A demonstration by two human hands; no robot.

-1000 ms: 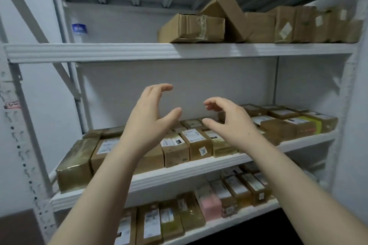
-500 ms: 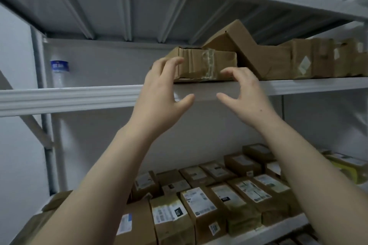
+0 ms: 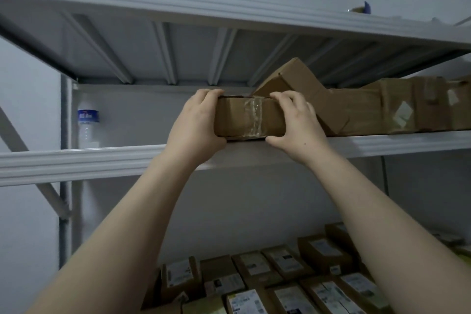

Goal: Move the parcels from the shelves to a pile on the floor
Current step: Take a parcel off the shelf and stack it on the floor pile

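Grey metal shelving (image 3: 76, 163) against a pale wall (image 3: 254, 201); at its upper shelf's front edge sits the flat brown taped cardboard parcel (image 3: 234, 120). Left hand (image 3: 196, 130) and right hand (image 3: 298, 127) clasp its 2 ends, fingers over top, thumbs beneath. Likely stiff and light; avoid the slick tape (image 3: 255, 116)

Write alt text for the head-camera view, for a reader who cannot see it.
The left hand and right hand grip the ends of a taped cardboard parcel at the front edge of a grey metal shelf. More brown parcels sit to its right, a water bottle stands far left, and labelled parcels fill the shelf below.
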